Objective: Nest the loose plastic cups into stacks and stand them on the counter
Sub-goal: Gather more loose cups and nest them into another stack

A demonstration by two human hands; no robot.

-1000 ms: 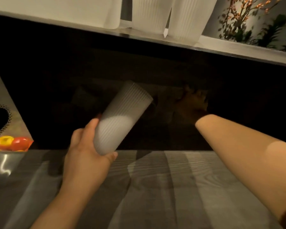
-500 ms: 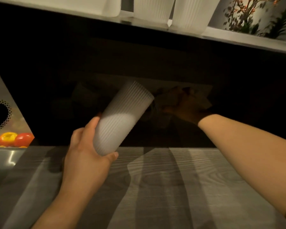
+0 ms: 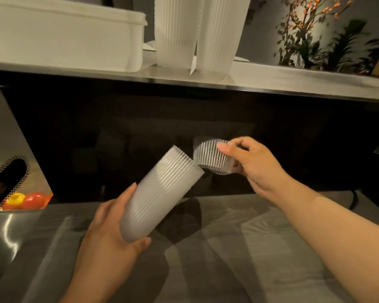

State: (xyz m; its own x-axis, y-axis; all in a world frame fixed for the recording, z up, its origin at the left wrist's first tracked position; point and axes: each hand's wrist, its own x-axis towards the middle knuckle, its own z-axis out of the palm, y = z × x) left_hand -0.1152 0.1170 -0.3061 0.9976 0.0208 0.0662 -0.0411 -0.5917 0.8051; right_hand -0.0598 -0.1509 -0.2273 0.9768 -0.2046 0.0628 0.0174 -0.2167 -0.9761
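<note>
My left hand grips a stack of ribbed translucent plastic cups near its closed base, with the open mouth tilted up and to the right. My right hand pinches a single ribbed cup just right of that mouth, its edge almost touching the stack's rim. Two tall stacks of the same cups stand upright on the counter above.
A white lidded tub sits on the counter left of the standing stacks, plants at its right end. Below the counter lies a dark recess. A grey wood-grain surface lies under my hands. Red and yellow fruit at the left.
My right hand has come out of the dark recess with a single cup and brought it to the mouth of the stack. The left hand has kept holding the stack.
</note>
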